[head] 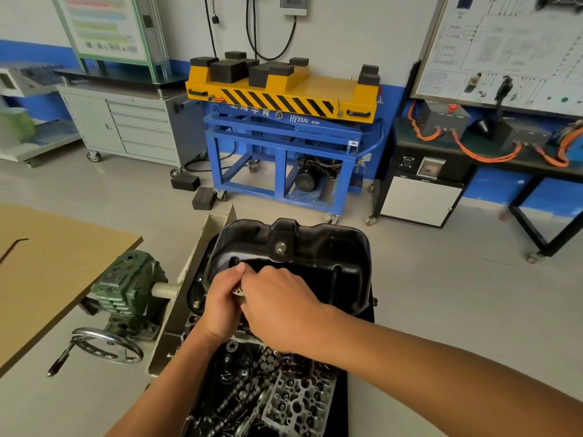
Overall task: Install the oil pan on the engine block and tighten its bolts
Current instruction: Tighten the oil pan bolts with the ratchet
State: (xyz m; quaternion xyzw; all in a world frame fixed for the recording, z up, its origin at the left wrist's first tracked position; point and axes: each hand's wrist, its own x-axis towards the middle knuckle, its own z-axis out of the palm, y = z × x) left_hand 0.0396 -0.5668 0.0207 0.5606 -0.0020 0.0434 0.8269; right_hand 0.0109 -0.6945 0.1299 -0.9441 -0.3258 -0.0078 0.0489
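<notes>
Black, glossy oil pan point(315, 247) lies sump-up, drain plug point(280, 247) seemingly fitted.

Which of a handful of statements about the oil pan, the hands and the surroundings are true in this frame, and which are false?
1. The black oil pan sits on top of the engine block. True.
2. Both hands hang free, well away from the pan. False: the left hand and the right hand meet at the pan's near left edge, with a small metal piece showing between them.
3. The green gearbox stands to the right of the pan. False: it stands to the pan's left, with its handwheel nearer the camera.
4. A yellow and blue lift table stands by the back wall. True.
</notes>
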